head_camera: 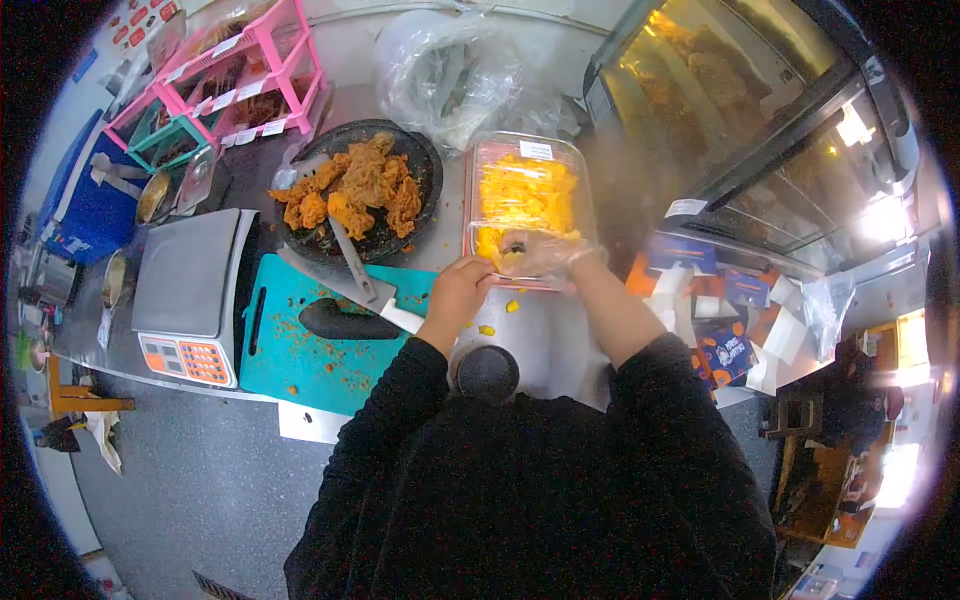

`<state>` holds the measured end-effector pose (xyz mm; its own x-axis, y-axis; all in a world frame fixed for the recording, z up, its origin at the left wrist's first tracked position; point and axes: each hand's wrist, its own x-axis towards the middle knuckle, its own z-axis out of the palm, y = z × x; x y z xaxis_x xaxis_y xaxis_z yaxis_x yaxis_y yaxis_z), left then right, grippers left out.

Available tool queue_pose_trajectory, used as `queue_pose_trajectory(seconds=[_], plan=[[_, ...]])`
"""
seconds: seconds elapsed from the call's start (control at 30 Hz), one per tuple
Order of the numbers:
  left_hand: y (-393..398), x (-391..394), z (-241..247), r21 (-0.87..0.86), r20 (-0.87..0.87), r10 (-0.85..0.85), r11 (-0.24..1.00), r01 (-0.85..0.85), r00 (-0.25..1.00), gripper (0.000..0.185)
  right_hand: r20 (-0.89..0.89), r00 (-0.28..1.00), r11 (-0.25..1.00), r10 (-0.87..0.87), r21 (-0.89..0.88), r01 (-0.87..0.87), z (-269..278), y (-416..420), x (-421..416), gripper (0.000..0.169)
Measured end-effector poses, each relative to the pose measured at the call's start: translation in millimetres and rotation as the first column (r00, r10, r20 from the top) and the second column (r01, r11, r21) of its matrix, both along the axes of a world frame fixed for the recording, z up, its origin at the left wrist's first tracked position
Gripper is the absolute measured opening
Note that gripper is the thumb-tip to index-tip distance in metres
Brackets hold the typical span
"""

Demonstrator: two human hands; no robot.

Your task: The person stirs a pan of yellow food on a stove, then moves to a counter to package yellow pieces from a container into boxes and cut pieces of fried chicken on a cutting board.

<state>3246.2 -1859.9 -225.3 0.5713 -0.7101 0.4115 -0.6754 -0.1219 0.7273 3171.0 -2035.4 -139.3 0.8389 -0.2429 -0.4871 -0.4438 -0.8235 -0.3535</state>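
A rectangular clear plastic container point(589, 195) of yellow food pieces point(525, 195) stands before me, with plastic film over it and a white label at its far end. At the near left corner, the fingers of my left hand point(459, 294) grip its rim. My right hand point(536, 251) is at the near end of the yellow food, under clear plastic; I cannot tell whether this is a glove or the film. Its fingers are partly hidden. A few yellow pieces point(512, 306) lie on the steel counter just in front. A small dark round container point(487, 373) is close to my body.
A cleaver point(364, 279) lies across a teal cutting board point(274, 330) with crumbs. Fried chicken point(367, 180) fills a black round pan point(431, 169). A scale point(187, 277) and pink racks point(289, 75) are left; printed boxes point(724, 349) and a glass display warmer point(757, 157) are right.
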Motion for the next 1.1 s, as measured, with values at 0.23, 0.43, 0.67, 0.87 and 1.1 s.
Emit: queue_pose_trajectory(seconds=[0.23,0.43,0.67,0.87,1.1], plan=[[-8,-5,0,-0.007,0.04,0.008,1.0,-0.008,0.999,0.014,0.109,0.993,0.892,-0.054,0.453,-0.001,-63,-45,3,0.056],[-5,0,-2,0.002,0.018,-0.006,1.0,0.006,1.0,0.013,0.052,0.926,0.687,-0.373,0.687,0.238,-32,-36,-5,0.038],[0,-8,22,0.107,0.003,-0.04,0.994,0.039,0.999,0.013,0.064,0.651,0.467,-0.757,0.749,0.469,-3,-25,-25,0.031],[7,-14,37,-0.083,0.064,0.005,0.997,0.0,0.998,0.014,-0.168,0.465,-0.15,-0.869,0.986,0.076,4,-31,-39,0.031],[-38,-96,74,-0.169,0.271,-0.475,0.833,0.527,0.837,0.023,-0.23,0.162,-0.263,-0.96,0.937,-0.231,83,4,-121,0.017]])
